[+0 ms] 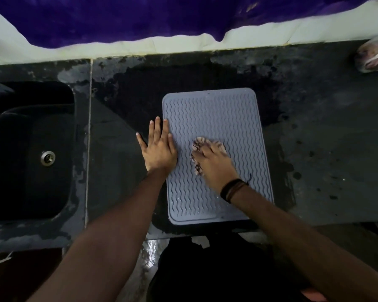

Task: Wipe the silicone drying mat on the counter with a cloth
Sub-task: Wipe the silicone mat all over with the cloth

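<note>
The right hand (214, 162) presses a bunched cloth (200, 147) onto the mat (216, 114), fingers curled over it. Most unwiped mat lies beyond the hand, along its long axis. The left hand (159, 147) lies flat, pinning the mat's left edge.

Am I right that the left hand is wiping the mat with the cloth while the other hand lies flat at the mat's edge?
Not quite: the head view shows the right hand wiping the mat with the cloth, while the left hand lies flat at the mat's edge.
</note>
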